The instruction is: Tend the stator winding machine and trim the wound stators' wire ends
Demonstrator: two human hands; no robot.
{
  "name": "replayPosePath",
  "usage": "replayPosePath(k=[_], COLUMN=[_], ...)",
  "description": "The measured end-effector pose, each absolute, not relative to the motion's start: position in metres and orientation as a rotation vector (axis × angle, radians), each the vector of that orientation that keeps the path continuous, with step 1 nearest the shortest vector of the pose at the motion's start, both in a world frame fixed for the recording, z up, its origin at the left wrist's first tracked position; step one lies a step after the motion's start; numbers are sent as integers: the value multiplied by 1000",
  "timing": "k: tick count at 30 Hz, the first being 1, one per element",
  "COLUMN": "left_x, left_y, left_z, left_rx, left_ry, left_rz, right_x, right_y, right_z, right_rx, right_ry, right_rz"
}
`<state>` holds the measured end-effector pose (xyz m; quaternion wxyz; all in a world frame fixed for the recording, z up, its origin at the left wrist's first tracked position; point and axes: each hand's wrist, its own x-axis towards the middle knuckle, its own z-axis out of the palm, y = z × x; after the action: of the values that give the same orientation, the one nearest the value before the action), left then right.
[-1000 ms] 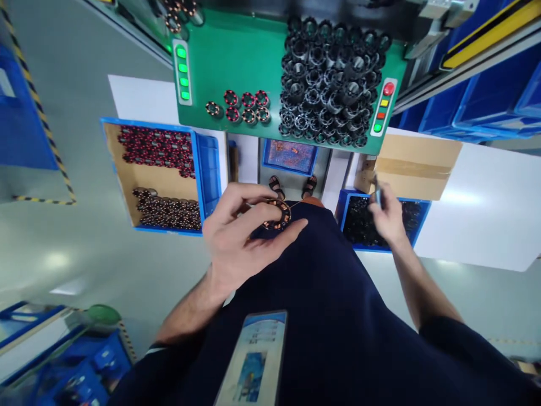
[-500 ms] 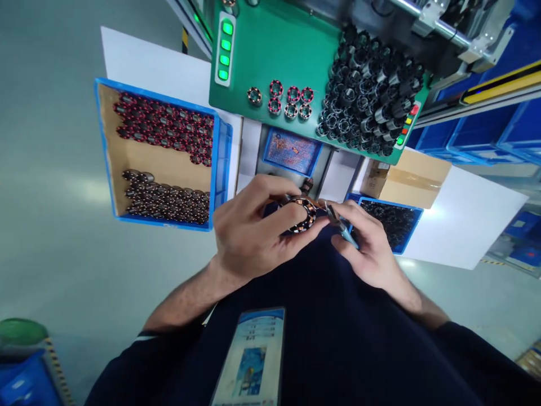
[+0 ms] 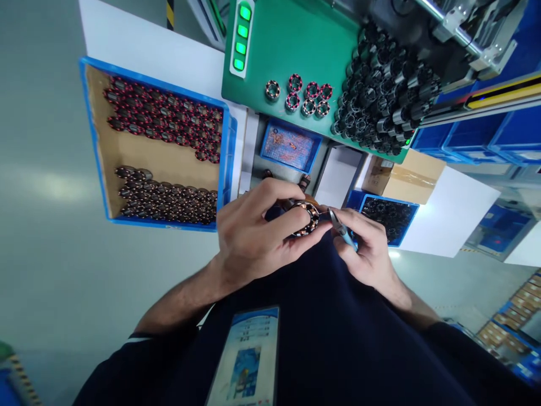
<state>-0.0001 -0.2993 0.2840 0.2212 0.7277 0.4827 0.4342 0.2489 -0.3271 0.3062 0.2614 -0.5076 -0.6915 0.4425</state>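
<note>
My left hand [image 3: 257, 231] holds a ring-shaped motor part [image 3: 311, 219] with copper windings, its open face turned up toward the camera. Blue-handled pliers [image 3: 347, 237] rest in my right hand [image 3: 369, 242], between thumb and fingers. The tip of the pliers is at the right side of the ring, near the left fingertips; a thin wire seems to run between them. Several similar rings [image 3: 309, 106], some with red and some with pale ends, stand on the green mat [image 3: 270, 51] beyond my hands.
A blue-rimmed box [image 3: 95, 152] at the left holds rows of rings. Black cylinders [image 3: 384, 84] crowd the mat's right side. A small blue tray [image 3: 291, 148] with wire scraps lies below the mat. At right are a cardboard box [image 3: 416, 175] and a blue bin [image 3: 391, 220] of black parts.
The camera view has shifted and turned slightly. Both hands keep their hold, and the pliers' jaws now look closer together beside the ring.
</note>
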Motion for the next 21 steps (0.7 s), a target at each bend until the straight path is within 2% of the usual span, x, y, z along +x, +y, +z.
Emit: replayPosePath(k=[4, 7, 13, 16, 18, 21], left_x=[0, 9, 28, 34, 38, 50], left_y=[-304, -302, -283, -278, -280, -285], left_z=[282, 264, 157, 122, 122, 153], left_rx=[2026, 2019, 1702, 1408, 1146, 781], left_ry=[1378, 1432, 1602, 1582, 1471, 1271], left_rz=[1171, 1132, 904, 885, 970, 1032], right_x=[249, 256, 264, 273, 285, 309], right_y=[-334, -331, -290, -272, -270, -277], right_z=[297, 273, 159, 119, 115, 137], right_rx=[-1412, -1464, -1693, -1864, -1826, -1690], right_ry=[-1846, -1792, -1525, -1560, -1690, -1895], right_rz=[1203, 1288, 1705, 1632, 1534, 1316])
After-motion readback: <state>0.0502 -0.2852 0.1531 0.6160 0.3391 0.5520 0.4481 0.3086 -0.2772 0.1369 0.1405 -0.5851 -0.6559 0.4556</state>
